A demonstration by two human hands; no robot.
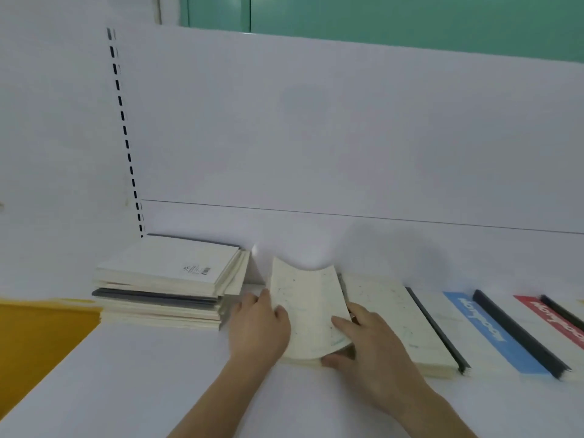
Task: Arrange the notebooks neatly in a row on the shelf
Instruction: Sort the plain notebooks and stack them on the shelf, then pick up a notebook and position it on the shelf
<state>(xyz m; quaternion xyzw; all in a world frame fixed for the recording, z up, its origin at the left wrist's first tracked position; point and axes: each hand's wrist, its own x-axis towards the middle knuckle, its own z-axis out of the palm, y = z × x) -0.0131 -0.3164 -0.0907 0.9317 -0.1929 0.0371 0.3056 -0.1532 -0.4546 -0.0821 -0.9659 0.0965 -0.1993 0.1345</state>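
Head cam: both hands on the bent notebook (308, 308), mid-shelf (142, 374), just right of the stack (167, 279). Left hand (259, 327) grips its left edge, right hand (369, 346) pinches the near-right corner. Row (426, 324) lies right of it.

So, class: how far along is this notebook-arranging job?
Done: a speckled notebook, a blue-striped one and a red-striped one lie in a row. In hand: left hand and right hand hold a bent speckled notebook. Left: the stack.
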